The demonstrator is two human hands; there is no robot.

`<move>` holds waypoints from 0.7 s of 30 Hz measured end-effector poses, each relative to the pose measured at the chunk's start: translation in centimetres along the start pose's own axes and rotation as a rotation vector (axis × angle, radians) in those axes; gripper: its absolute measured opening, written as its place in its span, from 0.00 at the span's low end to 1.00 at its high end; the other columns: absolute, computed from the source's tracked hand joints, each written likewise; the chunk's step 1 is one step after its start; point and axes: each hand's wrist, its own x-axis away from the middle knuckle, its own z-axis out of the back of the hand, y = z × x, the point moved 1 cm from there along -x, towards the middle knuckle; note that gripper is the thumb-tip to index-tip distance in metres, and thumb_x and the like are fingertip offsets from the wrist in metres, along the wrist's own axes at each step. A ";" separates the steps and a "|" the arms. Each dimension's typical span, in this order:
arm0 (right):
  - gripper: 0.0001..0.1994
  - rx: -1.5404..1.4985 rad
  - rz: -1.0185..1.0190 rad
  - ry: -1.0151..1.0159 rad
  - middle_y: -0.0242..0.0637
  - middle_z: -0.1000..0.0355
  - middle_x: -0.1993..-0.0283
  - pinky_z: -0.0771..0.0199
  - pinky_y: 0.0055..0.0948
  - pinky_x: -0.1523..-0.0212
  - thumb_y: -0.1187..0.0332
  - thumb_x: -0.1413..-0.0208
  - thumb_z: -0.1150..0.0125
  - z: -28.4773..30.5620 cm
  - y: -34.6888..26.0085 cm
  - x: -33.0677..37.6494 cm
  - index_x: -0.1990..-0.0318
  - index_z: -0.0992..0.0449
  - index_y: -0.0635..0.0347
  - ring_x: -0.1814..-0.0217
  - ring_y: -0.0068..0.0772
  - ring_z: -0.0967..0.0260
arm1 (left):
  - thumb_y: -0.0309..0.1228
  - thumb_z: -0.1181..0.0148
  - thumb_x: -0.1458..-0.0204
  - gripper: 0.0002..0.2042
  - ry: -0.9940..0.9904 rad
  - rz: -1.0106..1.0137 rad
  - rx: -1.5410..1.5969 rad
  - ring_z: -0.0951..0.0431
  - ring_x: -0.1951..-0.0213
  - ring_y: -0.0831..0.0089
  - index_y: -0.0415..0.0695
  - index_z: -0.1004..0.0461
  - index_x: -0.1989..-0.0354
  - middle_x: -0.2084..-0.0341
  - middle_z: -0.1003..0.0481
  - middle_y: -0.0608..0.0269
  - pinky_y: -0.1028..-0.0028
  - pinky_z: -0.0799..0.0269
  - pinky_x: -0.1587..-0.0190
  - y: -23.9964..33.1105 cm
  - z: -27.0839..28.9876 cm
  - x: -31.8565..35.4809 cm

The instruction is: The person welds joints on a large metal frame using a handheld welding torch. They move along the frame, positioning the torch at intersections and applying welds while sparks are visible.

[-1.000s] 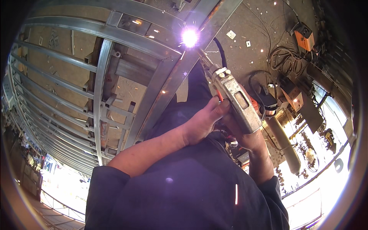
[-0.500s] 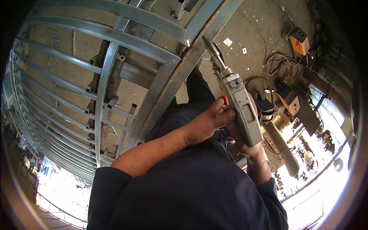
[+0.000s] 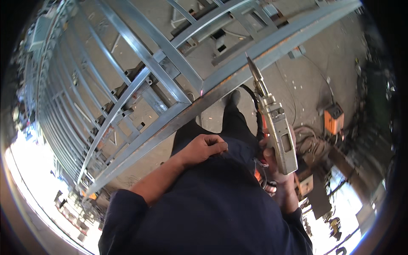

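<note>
While the left hand (image 3: 204, 148) rests loosely clenched in front of the dark-clothed torso (image 3: 204, 204), nothing visible in it, the right hand (image 3: 272, 163) grasps the welding gun (image 3: 278, 127) at 3 o'clock. Nozzle (image 3: 254, 70) points toward 11 o'clock, overlapping the steel frame (image 3: 212, 97) in view; contact cannot be told. Handling estimate: rigid, fairly heavy, body perhaps slick, nozzle probably hot. Best hold: underside grip, mostly hidden, well clear of the nozzle. Small pink glow (image 3: 201, 92) at 12 o'clock.

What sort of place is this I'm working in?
Probably a metal fabrication workshop: a large barred metal frame has a glowing spot at a joint, and the right hand holds what looks like a welding gun.
</note>
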 end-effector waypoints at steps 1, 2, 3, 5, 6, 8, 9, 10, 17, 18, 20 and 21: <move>0.45 0.051 0.022 -0.041 0.39 0.22 0.47 0.19 0.28 0.52 0.65 0.44 0.22 1.8 -0.2 -1.1 0.24 0.44 0.67 0.54 0.25 0.22 | 0.40 0.38 0.33 0.14 0.053 -0.025 -0.034 0.24 0.63 0.80 0.40 0.17 0.58 0.67 0.20 0.70 0.75 0.28 0.54 -0.5 -1.0 -0.6; 0.45 -0.003 -0.009 -0.062 0.39 0.23 0.46 0.19 0.28 0.52 0.65 0.44 0.22 3.4 -0.2 -1.9 0.24 0.44 0.67 0.54 0.25 0.22 | 0.40 0.37 0.34 0.14 0.100 -0.050 -0.071 0.25 0.65 0.82 0.40 0.17 0.60 0.70 0.21 0.71 0.76 0.29 0.57 -0.6 -2.3 -1.4; 0.44 -0.057 -0.042 -0.081 0.39 0.23 0.45 0.19 0.28 0.53 0.65 0.43 0.23 4.7 -0.1 -2.7 0.24 0.44 0.67 0.54 0.24 0.22 | 0.41 0.36 0.34 0.15 0.146 -0.072 -0.109 0.26 0.67 0.83 0.39 0.17 0.62 0.74 0.22 0.72 0.77 0.30 0.60 -0.3 -3.5 -2.3; 0.43 0.003 0.003 -0.143 0.39 0.23 0.45 0.21 0.25 0.52 0.67 0.41 0.24 6.8 -1.6 -4.2 0.24 0.45 0.65 0.54 0.22 0.24 | 0.39 0.37 0.34 0.14 0.146 -0.077 -0.090 0.27 0.67 0.84 0.40 0.19 0.65 0.74 0.23 0.71 0.78 0.31 0.60 1.6 -5.7 -3.5; 0.43 -0.018 -0.044 -0.159 0.39 0.23 0.45 0.22 0.25 0.51 0.66 0.41 0.24 7.3 -3.1 -4.8 0.23 0.46 0.65 0.53 0.21 0.25 | 0.39 0.37 0.34 0.14 0.160 -0.104 -0.069 0.26 0.67 0.84 0.40 0.19 0.65 0.74 0.23 0.71 0.78 0.30 0.60 2.0 -6.5 -4.1; 0.42 -0.132 -0.096 -0.132 0.37 0.24 0.46 0.24 0.24 0.52 0.66 0.39 0.26 8.3 -3.9 -5.9 0.23 0.46 0.65 0.51 0.18 0.29 | 0.37 0.39 0.33 0.13 0.180 -0.192 -0.054 0.24 0.66 0.81 0.39 0.21 0.64 0.71 0.22 0.69 0.77 0.28 0.59 3.7 -7.6 -4.8; 0.40 -0.034 -0.025 -0.199 0.37 0.25 0.46 0.25 0.25 0.52 0.63 0.37 0.29 8.9 -4.7 -6.9 0.24 0.46 0.64 0.52 0.20 0.28 | 0.36 0.39 0.33 0.12 0.184 -0.229 -0.021 0.23 0.65 0.81 0.39 0.21 0.62 0.69 0.21 0.68 0.77 0.27 0.57 3.9 -7.9 -5.1; 0.38 0.070 0.044 -0.264 0.38 0.26 0.46 0.25 0.27 0.52 0.61 0.34 0.32 9.4 -5.8 -7.9 0.24 0.45 0.63 0.53 0.23 0.28 | 0.35 0.39 0.33 0.11 0.184 -0.266 0.017 0.23 0.63 0.80 0.38 0.22 0.60 0.67 0.21 0.67 0.77 0.27 0.56 3.9 -8.2 -5.5; 0.17 0.124 0.123 -0.441 0.38 0.25 0.49 0.24 0.28 0.60 0.63 0.28 0.40 6.9 -9.0 -14.3 0.39 0.26 0.64 0.61 0.25 0.25 | 0.28 0.40 0.34 0.11 0.377 -0.307 -0.016 0.21 0.51 0.77 0.39 0.23 0.47 0.54 0.21 0.64 0.73 0.26 0.44 6.6 -7.9 -5.4; 0.17 0.081 0.082 -0.469 0.38 0.25 0.49 0.24 0.28 0.60 0.63 0.29 0.40 6.0 -9.0 -15.4 0.39 0.26 0.64 0.61 0.25 0.26 | 0.28 0.40 0.34 0.11 0.434 -0.346 -0.050 0.21 0.50 0.77 0.39 0.22 0.47 0.54 0.20 0.64 0.73 0.26 0.43 6.6 -6.9 -5.5; 0.17 0.008 0.008 -0.512 0.36 0.24 0.50 0.24 0.26 0.60 0.64 0.30 0.37 4.1 -8.6 -17.4 0.40 0.26 0.62 0.62 0.23 0.25 | 0.29 0.39 0.34 0.11 0.625 -0.384 -0.207 0.21 0.50 0.76 0.39 0.21 0.48 0.55 0.19 0.64 0.73 0.25 0.44 7.2 -4.3 -5.4; 0.16 0.065 0.071 -0.538 0.34 0.24 0.51 0.23 0.25 0.60 0.65 0.30 0.37 3.7 -7.6 -18.5 0.40 0.26 0.62 0.62 0.23 0.26 | 0.29 0.38 0.34 0.10 0.683 -0.370 -0.168 0.20 0.52 0.76 0.40 0.19 0.49 0.55 0.18 0.63 0.73 0.24 0.45 8.4 -2.4 -4.9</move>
